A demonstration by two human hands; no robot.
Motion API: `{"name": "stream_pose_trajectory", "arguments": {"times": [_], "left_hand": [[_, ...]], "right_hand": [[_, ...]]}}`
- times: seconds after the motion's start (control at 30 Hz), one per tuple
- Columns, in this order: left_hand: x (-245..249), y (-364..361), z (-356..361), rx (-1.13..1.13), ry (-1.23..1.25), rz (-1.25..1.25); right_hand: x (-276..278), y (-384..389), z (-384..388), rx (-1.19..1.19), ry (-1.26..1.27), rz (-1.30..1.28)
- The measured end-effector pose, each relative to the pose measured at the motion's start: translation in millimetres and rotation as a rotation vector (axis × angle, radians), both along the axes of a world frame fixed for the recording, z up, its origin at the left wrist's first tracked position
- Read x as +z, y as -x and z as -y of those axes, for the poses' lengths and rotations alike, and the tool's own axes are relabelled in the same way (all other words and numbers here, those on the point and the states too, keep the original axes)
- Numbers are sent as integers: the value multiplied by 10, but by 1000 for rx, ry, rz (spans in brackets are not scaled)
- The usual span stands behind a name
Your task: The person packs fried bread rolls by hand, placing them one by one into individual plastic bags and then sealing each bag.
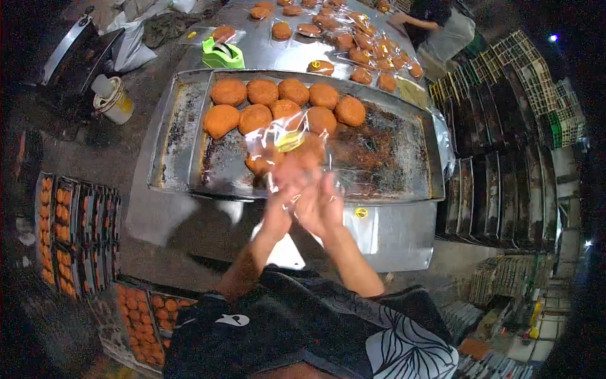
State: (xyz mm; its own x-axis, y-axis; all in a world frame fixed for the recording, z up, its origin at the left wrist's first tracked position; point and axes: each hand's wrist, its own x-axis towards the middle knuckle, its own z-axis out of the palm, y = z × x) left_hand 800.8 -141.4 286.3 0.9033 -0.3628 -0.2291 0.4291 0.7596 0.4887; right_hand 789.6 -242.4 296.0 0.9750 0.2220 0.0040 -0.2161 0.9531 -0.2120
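My left hand [279, 211] and my right hand [320, 207] are close together over the front edge of a worn metal baking tray [396, 164]. Both are closed on a clear plastic bag [257, 140] with a yellow label, blurred by motion. An orange-brown round shape shows through the plastic, like the buns around it. Behind the bag, several round browned buns [229, 92] sit in rows in the tray. Another bun is partly covered by the bag, just left of my hands.
A green tape dispenser [222, 54] stands behind the tray. Bagged buns [362, 55] spread across the metal table [189, 58]. A co-worker [435, 28] is at its far right. Tray stacks [505, 189] rise at right; a bun-filled rack [81, 234] and bucket [115, 104] stand left.
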Motion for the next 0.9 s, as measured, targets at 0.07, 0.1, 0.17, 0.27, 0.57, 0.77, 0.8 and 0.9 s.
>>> {"name": "stream_pose_trajectory", "arguments": {"times": [0.07, 0.1, 0.17, 0.27, 0.57, 0.77, 0.8, 0.9], "left_hand": [[-356, -313, -422, -226, 13, -245], [-664, -412, -484, -2, 39, -104], [-702, -556, -647, 219, 34, -2], [-359, -682, -832, 319, 64, -46], [-310, -726, -929, 300, 280, -172], [-35, -654, -786, 355, 383, -268], [-87, -664, -791, 360, 386, -248], [-150, -558, -615, 482, 286, -51]], "right_hand": [[-72, -42, -186, 221, 419, -265], [-184, -146, -13, 309, 1014, -80], [-68, -595, 239, -212, 2323, 902], [-503, -1218, 917, -103, 2535, 1136], [-523, -726, 1245, -208, 2566, 71], [-555, -734, 887, -425, 2599, 49], [-377, -605, 779, -641, 2415, 189], [324, -101, 325, -707, 2060, 667]]}}
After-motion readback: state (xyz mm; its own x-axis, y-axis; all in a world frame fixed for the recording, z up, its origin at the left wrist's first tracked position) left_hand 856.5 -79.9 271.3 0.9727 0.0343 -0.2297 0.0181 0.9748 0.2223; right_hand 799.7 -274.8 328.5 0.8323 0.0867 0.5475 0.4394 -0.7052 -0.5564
